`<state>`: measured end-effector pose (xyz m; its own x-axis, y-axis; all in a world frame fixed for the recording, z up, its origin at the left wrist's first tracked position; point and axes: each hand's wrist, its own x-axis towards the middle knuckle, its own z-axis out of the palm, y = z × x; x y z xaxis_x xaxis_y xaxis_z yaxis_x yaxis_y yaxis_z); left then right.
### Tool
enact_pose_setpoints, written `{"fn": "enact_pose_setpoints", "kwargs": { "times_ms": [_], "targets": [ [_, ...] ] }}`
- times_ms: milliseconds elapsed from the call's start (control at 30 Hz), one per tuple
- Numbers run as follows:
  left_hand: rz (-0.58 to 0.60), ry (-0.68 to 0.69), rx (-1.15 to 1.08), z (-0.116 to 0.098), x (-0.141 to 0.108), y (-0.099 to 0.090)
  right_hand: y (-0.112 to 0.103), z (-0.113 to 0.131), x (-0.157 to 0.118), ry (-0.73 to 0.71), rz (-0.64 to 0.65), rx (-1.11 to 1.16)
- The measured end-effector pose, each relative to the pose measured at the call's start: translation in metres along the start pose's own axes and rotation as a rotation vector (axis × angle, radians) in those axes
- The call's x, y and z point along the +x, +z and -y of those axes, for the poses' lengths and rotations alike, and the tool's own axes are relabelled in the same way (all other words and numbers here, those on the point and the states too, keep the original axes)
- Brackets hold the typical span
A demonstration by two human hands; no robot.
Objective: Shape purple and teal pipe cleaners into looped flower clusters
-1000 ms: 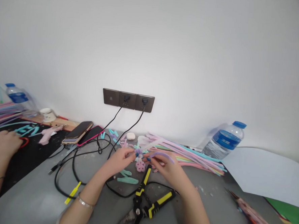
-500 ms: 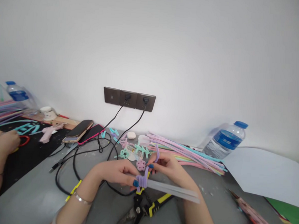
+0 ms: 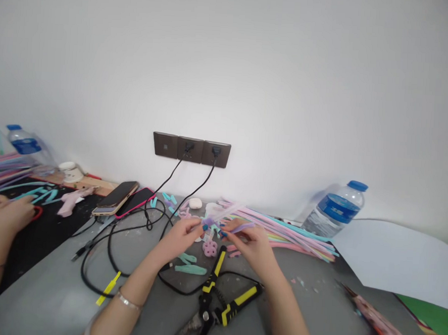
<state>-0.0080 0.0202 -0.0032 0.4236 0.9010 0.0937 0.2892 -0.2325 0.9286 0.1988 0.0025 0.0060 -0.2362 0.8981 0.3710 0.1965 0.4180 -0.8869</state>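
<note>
A purple pipe cleaner [image 3: 245, 227] runs between my two hands above the middle of the table. My left hand [image 3: 185, 236] pinches it at a bunched part beside a pale translucent strip [image 3: 229, 209], which now points up and right. Between thumb and fingers of my right hand [image 3: 252, 244] is the pipe cleaner's other stretch, its loose end lying over the fingers. Just below sits a pink pipe-cleaner flower [image 3: 210, 248]. Yellow-and-black pliers [image 3: 206, 315] lie spread nearer to me. Green fuzzy pieces [image 3: 190, 269] rest under my left hand. Fingers partly hide the bunched part.
Pastel pipe cleaners [image 3: 281, 230] lie by the wall, beside a tilted water bottle [image 3: 335, 208]. Black cables [image 3: 109, 249] loop across the left, near two phones [image 3: 115, 200]. A hot glue gun [image 3: 383, 326] is at right, near white paper [image 3: 396, 261]. Another person's hand [image 3: 6, 220] works at far left.
Both hands have moved up, away from me, carrying the purple pipe cleaner. The translucent strip has swung from pointing right to pointing up and right. The green pieces and pliers are now uncovered.
</note>
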Motion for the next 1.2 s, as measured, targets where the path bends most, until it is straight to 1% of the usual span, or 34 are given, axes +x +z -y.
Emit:
{"fn": "enact_pose_setpoints", "kwargs": {
  "times_ms": [33,100,133,200,267,333,367,433,500,533,600,667,733,800,867,933,1000,1067,1167,1200],
  "targets": [
    [0.047,-0.002,0.064,0.0,-0.001,-0.002,-0.002,0.005,-0.001,-0.019,0.044,-0.063],
    [0.18,-0.028,0.144,-0.001,-0.004,-0.005,-0.008,0.016,-0.004,-0.018,0.155,-0.163],
    [0.257,-0.05,0.166,-0.001,-0.005,-0.007,-0.011,0.021,-0.005,-0.007,0.216,-0.195],
    [0.436,-0.067,0.192,-0.003,-0.009,-0.009,-0.015,0.028,-0.007,0.012,0.296,-0.22],
    [0.631,-0.053,0.181,-0.005,-0.012,-0.01,-0.017,0.029,-0.007,0.03,0.338,-0.185],
    [0.797,-0.032,0.125,-0.007,-0.013,-0.011,-0.017,0.026,-0.007,0.07,0.363,-0.116],
    [0.85,-0.027,0.091,-0.008,-0.014,-0.011,-0.016,0.023,-0.007,0.102,0.373,-0.074],
    [0.898,-0.024,0.033,-0.01,-0.014,-0.012,-0.013,0.015,-0.006,0.181,0.376,0.009],
    [0.888,-0.019,-0.02,-0.012,-0.015,-0.013,-0.009,0.006,-0.005,0.258,0.359,0.094],
    [0.859,-0.018,-0.057,-0.012,-0.016,-0.014,-0.008,0.001,-0.004,0.288,0.347,0.13],
    [0.748,-0.026,-0.151,-0.012,-0.018,-0.016,-0.006,-0.006,-0.003,0.315,0.317,0.166],
    [0.615,-0.051,-0.241,-0.012,-0.02,-0.019,-0.007,-0.01,-0.002,0.306,0.288,0.162],
    [0.521,-0.078,-0.29,-0.012,-0.02,-0.021,-0.008,-0.011,-0.002,0.292,0.248,0.143],
    [0.485,-0.09,-0.305,-0.013,-0.019,-0.023,-0.008,-0.009,-0.002,0.311,0.191,0.137],
    [0.476,-0.093,-0.324,-0.013,-0.017,-0.023,-0.008,-0.008,-0.002,0.346,0.139,0.151],
    [0.471,-0.097,-0.353,-0.012,-0.015,-0.022,-0.007,-0.008,-0.002,0.336,0.114,0.165],
    [0.443,-0.106,-0.386,-0.01,-0.014,-0.02,-0.007,-0.009,-0.002,0.287,0.127,0.171],
    [0.378,-0.126,-0.423,-0.006,-0.012,-0.019,-0.009,-0.009,-0.002,0.253,0.17,0.147],
    [0.24,-0.168,-0.425,0.001,-0.009,-0.019,-0.017,-0.003,-0.004,0.246,0.268,0.001],
    [0.203,-0.181,-0.403,0.002,-0.009,-0.019,-0.021,0.0,-0.006,0.233,0.283,-0.064]
  ]
}}
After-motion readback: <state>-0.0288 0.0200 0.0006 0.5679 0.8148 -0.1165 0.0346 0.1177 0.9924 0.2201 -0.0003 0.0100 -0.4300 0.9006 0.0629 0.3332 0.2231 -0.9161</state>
